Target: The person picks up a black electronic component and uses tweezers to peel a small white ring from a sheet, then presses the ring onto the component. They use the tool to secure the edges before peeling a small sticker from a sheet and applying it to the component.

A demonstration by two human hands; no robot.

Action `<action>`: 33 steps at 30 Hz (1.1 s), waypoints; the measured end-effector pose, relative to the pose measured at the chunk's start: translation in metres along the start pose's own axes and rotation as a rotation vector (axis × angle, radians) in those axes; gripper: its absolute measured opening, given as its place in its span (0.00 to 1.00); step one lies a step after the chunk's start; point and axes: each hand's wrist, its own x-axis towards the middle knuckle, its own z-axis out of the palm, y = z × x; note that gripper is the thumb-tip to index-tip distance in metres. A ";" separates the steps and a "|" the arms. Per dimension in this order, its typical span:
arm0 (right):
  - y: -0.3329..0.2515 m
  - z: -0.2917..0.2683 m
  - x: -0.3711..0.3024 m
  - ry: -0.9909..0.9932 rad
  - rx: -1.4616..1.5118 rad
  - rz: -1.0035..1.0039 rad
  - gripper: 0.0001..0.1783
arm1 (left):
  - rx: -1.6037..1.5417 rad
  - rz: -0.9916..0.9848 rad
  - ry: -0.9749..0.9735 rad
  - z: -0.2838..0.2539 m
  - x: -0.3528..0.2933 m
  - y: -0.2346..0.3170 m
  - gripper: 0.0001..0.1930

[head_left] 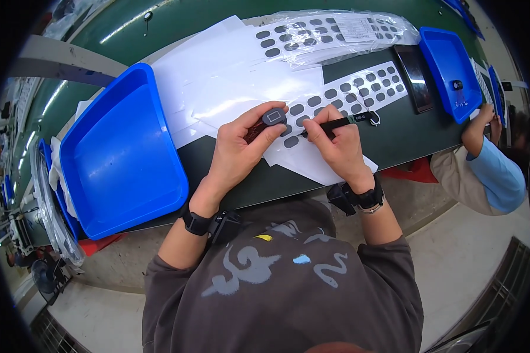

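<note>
My left hand (239,143) is closed around a small dark rounded part (274,116) with a pale rectangular outline on its face. Something reddish-brown shows under the fingers, too hidden to name. In my right hand (340,146) are black tweezers (343,122), their tips low over a white sheet of dark oval stickers (331,93). Both hands are close together above the near end of that sheet. Just beyond the tweezers' handle lies a small black-and-white part with a thin wire (373,118).
A large blue tray (121,156) stands at left. White sheets (218,76) and a plastic-wrapped stack of sticker sheets (312,38) lie behind. A dark phone-like slab (414,79) and another blue tray (446,70) are at right, near another person's arm (476,134).
</note>
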 end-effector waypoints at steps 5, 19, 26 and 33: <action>-0.001 -0.003 0.001 -0.008 0.080 -0.024 0.10 | 0.033 0.009 0.004 0.000 0.001 -0.001 0.18; 0.003 -0.005 -0.002 -0.041 0.304 -0.035 0.09 | 0.109 -0.031 -0.082 -0.003 -0.001 0.006 0.18; -0.027 0.004 0.011 0.074 0.930 0.131 0.11 | 0.139 0.044 -0.085 -0.002 -0.004 0.001 0.19; -0.021 -0.001 0.018 0.017 0.868 0.204 0.12 | 0.223 0.061 -0.112 -0.003 -0.004 0.003 0.19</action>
